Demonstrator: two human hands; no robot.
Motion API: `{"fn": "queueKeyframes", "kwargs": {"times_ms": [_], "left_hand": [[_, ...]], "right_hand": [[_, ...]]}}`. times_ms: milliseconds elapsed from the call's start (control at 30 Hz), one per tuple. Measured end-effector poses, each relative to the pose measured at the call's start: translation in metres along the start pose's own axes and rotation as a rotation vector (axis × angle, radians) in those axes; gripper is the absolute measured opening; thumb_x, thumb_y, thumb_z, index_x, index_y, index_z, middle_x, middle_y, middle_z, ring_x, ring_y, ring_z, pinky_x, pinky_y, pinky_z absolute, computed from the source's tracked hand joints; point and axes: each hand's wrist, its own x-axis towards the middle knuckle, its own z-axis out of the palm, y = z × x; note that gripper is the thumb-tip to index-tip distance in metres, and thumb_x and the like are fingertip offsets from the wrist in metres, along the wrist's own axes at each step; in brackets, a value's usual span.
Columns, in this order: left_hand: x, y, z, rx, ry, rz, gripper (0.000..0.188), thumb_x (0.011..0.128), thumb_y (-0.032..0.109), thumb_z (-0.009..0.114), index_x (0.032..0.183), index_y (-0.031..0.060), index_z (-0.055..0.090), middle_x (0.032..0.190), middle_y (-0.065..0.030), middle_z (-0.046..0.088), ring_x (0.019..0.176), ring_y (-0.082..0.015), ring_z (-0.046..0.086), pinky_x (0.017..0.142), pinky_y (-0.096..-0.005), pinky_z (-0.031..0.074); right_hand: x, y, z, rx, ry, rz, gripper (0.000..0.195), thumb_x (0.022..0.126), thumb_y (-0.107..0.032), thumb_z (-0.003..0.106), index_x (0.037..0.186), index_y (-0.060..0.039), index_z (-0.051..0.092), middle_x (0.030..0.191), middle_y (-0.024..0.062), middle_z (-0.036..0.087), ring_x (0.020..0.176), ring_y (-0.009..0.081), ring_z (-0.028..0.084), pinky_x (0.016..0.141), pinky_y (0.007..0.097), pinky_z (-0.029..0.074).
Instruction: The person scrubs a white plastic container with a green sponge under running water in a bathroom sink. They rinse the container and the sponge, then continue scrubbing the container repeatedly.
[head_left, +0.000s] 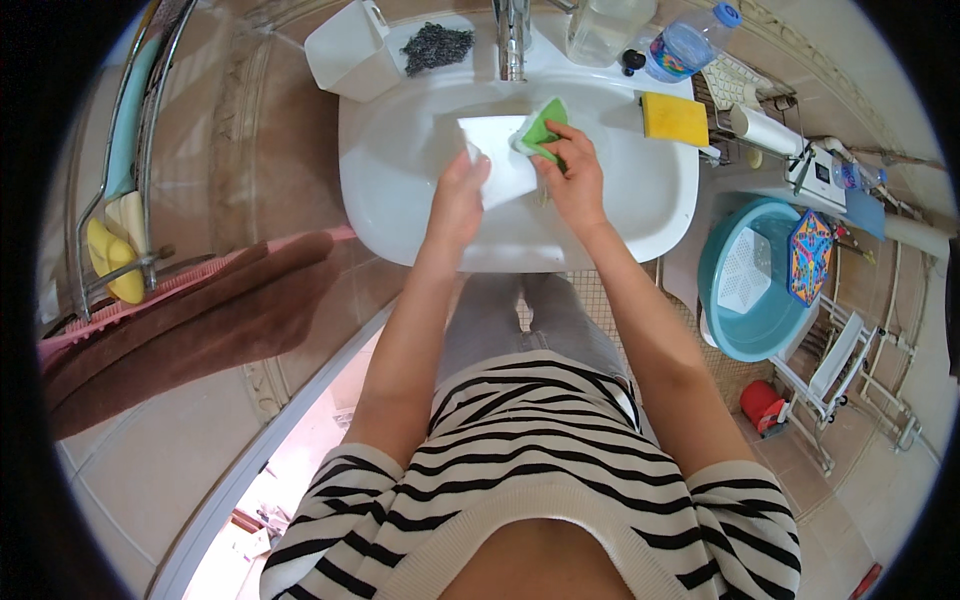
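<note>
Over the basin of a white washbasin (517, 259), my left hand (459, 196) grips a white, straight-sided piece (504, 154) by its lower left edge. What this piece is exactly, I cannot tell. My right hand (574, 169) holds a green cloth or sponge (550, 127), pinched and folded between the fingers. Its pale, wet-looking edge touches the upper right part of the white piece. Above both hands stands the chrome tap (512, 45), and no stream of water shows under its spout.
Along the basin's back rim are a white plastic container (349, 52), a dark metal scouring pad (437, 49), a clear container (606, 30) and a plastic bottle (686, 45). A yellow sponge (675, 120) lies on the right rim. Farther right is a turquoise tub (750, 330); a brown towel (210, 322) hangs left.
</note>
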Motion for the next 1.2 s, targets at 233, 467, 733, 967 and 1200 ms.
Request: {"fn": "queueKeyframes", "kwargs": {"times_ms": [233, 467, 733, 967, 1200], "left_hand": [[-0.002, 0.0, 0.004, 0.56, -0.158, 0.045, 0.031, 0.084, 0.012, 0.048, 0.114, 0.0015, 0.045, 0.102, -0.0105, 0.055, 0.093, -0.0157, 0.053, 0.082, -0.0288, 0.04], [-0.016, 0.006, 0.042, 1.662, -0.246, 0.178, 0.03, 0.081, 0.016, 0.051, 0.11, 0.0077, 0.046, 0.071, -0.0146, 0.06, 0.068, -0.0325, 0.058, 0.056, -0.0405, 0.044], [-0.019, -0.009, 0.044, 1.789, -0.263, 0.332, 0.03, 0.077, 0.012, 0.056, 0.106, 0.0049, 0.05, 0.081, -0.011, 0.062, 0.073, -0.0274, 0.06, 0.059, -0.0371, 0.047], [-0.032, 0.013, 0.018, 1.375, 0.032, 1.034, 0.041, 0.077, 0.005, 0.058, 0.116, 0.0027, 0.046, 0.107, -0.013, 0.057, 0.095, -0.0233, 0.058, 0.076, -0.029, 0.047], [0.001, -0.011, -0.039, 0.01, 0.333, -0.134, 0.055, 0.083, 0.034, 0.056, 0.124, 0.0033, 0.035, 0.125, -0.0108, 0.042, 0.119, -0.0223, 0.037, 0.093, -0.0387, 0.037]], "right_hand": [[0.002, 0.002, -0.001, 0.172, 0.072, 0.14, 0.011, 0.073, -0.009, 0.064, 0.082, -0.0024, 0.06, 0.109, 0.0103, 0.05, 0.096, 0.0208, 0.048, 0.084, 0.0283, 0.038], [0.014, -0.004, -0.006, 0.873, -0.019, 0.619, 0.011, 0.082, -0.012, 0.058, 0.084, -0.0015, 0.055, 0.079, -0.0005, 0.053, 0.072, 0.0076, 0.046, 0.065, 0.0216, 0.039], [0.012, 0.004, -0.009, 0.397, 0.007, 0.541, 0.016, 0.075, -0.008, 0.063, 0.082, -0.0032, 0.05, 0.069, -0.0003, 0.049, 0.059, 0.0059, 0.043, 0.052, 0.0211, 0.036], [0.006, 0.02, -0.017, 0.596, 0.179, 0.568, 0.015, 0.075, -0.006, 0.062, 0.081, -0.0023, 0.049, 0.07, 0.0005, 0.051, 0.059, 0.0063, 0.044, 0.052, 0.0214, 0.038], [0.005, 0.005, -0.02, 0.848, 0.161, 0.643, 0.015, 0.077, -0.003, 0.06, 0.087, -0.0018, 0.049, 0.078, 0.0023, 0.054, 0.067, 0.0084, 0.05, 0.06, 0.0229, 0.043]]}}
